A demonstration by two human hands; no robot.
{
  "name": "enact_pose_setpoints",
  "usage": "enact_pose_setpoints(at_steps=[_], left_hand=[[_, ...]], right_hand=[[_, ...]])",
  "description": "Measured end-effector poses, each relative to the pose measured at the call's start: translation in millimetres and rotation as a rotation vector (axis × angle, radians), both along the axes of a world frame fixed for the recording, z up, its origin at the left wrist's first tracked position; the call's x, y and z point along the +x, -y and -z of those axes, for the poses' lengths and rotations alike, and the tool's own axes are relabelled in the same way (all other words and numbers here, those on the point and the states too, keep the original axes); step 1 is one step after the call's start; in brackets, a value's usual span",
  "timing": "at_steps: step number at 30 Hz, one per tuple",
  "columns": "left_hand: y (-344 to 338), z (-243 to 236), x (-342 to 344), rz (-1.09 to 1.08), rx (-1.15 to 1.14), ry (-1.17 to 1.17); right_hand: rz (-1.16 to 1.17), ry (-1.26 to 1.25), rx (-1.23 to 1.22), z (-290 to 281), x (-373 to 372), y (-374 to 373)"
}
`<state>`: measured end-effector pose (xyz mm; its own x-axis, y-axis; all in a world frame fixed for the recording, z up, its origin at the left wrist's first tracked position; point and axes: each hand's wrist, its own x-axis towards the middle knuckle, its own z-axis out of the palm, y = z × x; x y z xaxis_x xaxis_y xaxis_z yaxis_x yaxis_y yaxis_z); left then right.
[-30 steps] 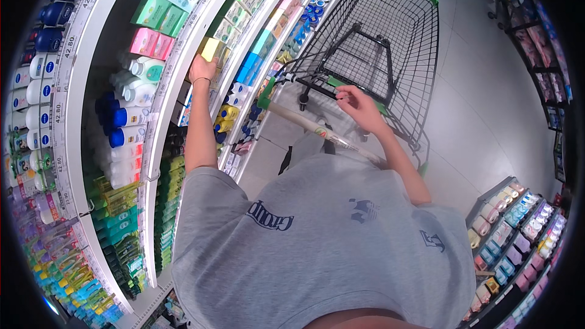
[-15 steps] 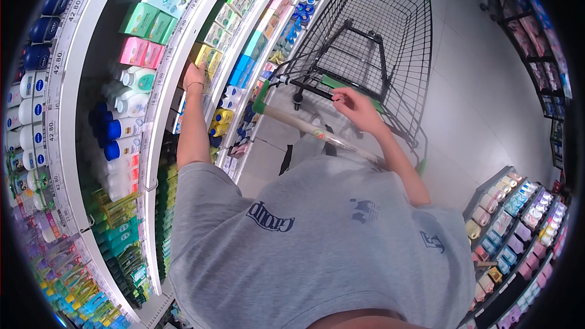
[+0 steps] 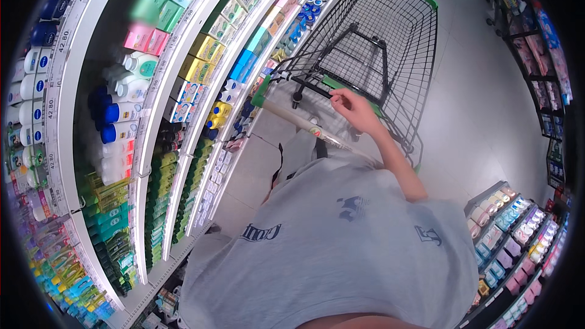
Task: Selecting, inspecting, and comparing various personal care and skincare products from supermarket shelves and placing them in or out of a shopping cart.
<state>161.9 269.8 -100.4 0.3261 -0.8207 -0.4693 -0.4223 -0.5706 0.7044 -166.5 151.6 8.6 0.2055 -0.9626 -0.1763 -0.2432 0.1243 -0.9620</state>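
Note:
My right hand (image 3: pixel 354 111) hovers above the near end of a black wire shopping cart (image 3: pixel 399 36) with green corners. Its fingers are loosely bent and a little apart, and I see nothing in them. Just to the left and below it runs the cart's pale handle bar (image 3: pixel 292 118), with a green end piece at its left. My left hand is out of sight, its arm lowered on the shelf side. Yellow boxes (image 3: pixel 204 60) stand on the shelf to the left, above blue, white and orange patterned boxes (image 3: pixel 187 102).
Tiered shelves of bottles, tubes and boxes curve along my left, edged with white price rails (image 3: pixel 159 64). A low display rack (image 3: pixel 506 237) of small packs stands at the lower right. Another dark rack (image 3: pixel 536 55) is at the far right, across the pale floor (image 3: pixel 463 116).
My left hand has left the yellow boxes and dropped out of view, with its arm. My right hand stays almost in place above the cart. The view has shifted slightly.

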Motion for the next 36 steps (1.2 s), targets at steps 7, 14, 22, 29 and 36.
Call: enact_pose_setpoints(at_steps=[7, 14, 22, 29, 36], left_hand=[[104, 43, -94, 0.259, -0.179, -0.222], [210, 12, -137, 0.537, -0.322, -0.333], [241, 9, -125, 0.707, -0.323, -0.399], [251, 1, -96, 0.845, -0.281, -0.424], [243, 0, -64, 0.954, -0.201, -0.455]], right_hand=[[-0.073, 0.024, -0.094, 21, -2, 1], [-0.115, -0.004, -0.022, 7, -4, -6], [-0.131, -0.058, -0.067, 6, -7, -6], [-0.158, -0.078, -0.090, 8, -8, -3], [-0.107, 0.013, -0.092, 10, -6, -8]])
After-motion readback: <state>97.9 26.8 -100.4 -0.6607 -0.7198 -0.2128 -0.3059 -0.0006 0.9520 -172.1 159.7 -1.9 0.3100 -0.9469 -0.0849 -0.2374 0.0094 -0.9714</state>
